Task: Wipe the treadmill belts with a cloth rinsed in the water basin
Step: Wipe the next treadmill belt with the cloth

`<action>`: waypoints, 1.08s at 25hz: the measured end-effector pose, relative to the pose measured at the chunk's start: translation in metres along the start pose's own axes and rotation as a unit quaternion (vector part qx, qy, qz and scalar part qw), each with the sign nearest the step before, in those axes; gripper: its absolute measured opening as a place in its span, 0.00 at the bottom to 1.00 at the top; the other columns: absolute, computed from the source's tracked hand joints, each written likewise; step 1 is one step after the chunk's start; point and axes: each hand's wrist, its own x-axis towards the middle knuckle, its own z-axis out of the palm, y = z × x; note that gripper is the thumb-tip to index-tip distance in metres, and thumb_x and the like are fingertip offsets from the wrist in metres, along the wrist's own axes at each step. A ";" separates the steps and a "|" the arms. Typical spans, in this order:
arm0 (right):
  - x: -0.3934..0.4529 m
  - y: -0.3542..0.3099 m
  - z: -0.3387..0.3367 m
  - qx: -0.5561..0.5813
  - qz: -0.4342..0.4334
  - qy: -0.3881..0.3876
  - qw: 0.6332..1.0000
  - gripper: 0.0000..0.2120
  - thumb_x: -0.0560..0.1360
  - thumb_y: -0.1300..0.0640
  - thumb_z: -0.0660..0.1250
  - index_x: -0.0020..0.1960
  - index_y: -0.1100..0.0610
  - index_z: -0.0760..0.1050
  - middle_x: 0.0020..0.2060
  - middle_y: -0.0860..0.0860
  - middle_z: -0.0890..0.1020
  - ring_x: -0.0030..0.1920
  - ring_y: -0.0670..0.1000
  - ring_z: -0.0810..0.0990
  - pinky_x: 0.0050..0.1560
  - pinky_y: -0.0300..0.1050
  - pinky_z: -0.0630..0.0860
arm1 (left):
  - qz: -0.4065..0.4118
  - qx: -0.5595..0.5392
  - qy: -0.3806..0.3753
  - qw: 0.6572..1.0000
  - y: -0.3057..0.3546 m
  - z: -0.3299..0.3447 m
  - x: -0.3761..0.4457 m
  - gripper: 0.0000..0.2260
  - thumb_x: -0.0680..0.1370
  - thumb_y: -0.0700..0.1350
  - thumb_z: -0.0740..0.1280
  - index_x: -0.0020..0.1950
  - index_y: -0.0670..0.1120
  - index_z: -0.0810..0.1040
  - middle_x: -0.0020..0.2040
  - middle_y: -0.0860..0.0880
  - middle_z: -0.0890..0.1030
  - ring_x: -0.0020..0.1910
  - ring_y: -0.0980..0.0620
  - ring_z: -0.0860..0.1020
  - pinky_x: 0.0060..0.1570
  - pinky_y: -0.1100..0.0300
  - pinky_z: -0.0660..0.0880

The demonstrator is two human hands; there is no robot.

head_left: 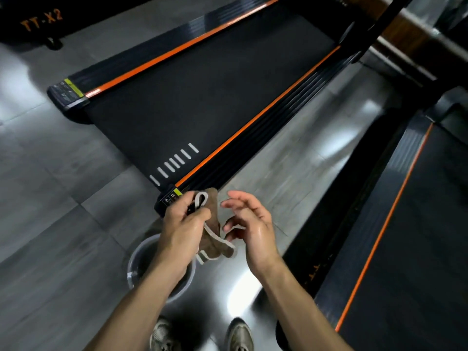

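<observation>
A brown cloth (214,239) with a white border hangs crumpled from my left hand (183,224), whose fingers grip its upper end. My right hand (249,224) hovers just to the right of the cloth, fingers spread and loosely bent, and I cannot tell whether its thumb touches the white edge. Both hands look wet. A round grey water basin (138,269) stands on the floor under my left forearm, largely hidden by it. The nearest treadmill belt (192,97) is black with white dashes at its near end and stretches away ahead. A second treadmill belt (417,249) lies to the right.
Orange-striped black side rails (253,122) border the middle treadmill. A third machine marked TT-X2 (41,20) sits at the top left. Glossy grey floor tiles (63,198) surround the basin. My two shoes (202,335) show at the bottom edge.
</observation>
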 end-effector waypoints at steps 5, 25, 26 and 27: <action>0.029 0.011 -0.034 0.011 0.037 -0.011 0.999 0.21 0.75 0.47 0.61 0.62 0.58 0.78 0.57 0.55 0.82 0.57 0.51 0.80 0.56 0.45 0.75 | 0.050 0.075 -0.005 0.996 0.007 0.044 0.015 0.15 0.76 0.39 0.66 0.54 0.60 0.78 0.52 0.51 0.81 0.49 0.52 0.81 0.47 0.52 0.80; 0.276 0.008 -0.119 0.087 0.167 -0.111 0.976 0.22 0.77 0.45 0.62 0.64 0.58 0.77 0.55 0.56 0.84 0.56 0.52 0.82 0.53 0.44 0.78 | 0.001 0.004 0.058 0.998 0.025 0.182 0.239 0.13 0.76 0.39 0.67 0.57 0.53 0.80 0.50 0.52 0.83 0.49 0.56 0.82 0.55 0.52 0.80; 0.294 0.004 -0.116 0.087 0.161 -0.120 0.976 0.25 0.76 0.44 0.63 0.66 0.58 0.76 0.58 0.57 0.83 0.58 0.53 0.81 0.56 0.45 0.77 | -0.001 -0.013 0.055 0.998 0.030 0.183 0.258 0.13 0.76 0.40 0.67 0.58 0.53 0.79 0.50 0.52 0.83 0.49 0.56 0.82 0.55 0.52 0.80; 0.313 0.001 -0.114 0.089 0.152 -0.131 0.976 0.27 0.76 0.43 0.63 0.68 0.59 0.74 0.60 0.58 0.82 0.61 0.54 0.80 0.59 0.46 0.76 | -0.006 -0.026 0.050 0.998 0.035 0.184 0.279 0.13 0.77 0.41 0.66 0.59 0.54 0.79 0.51 0.53 0.82 0.50 0.57 0.82 0.56 0.52 0.79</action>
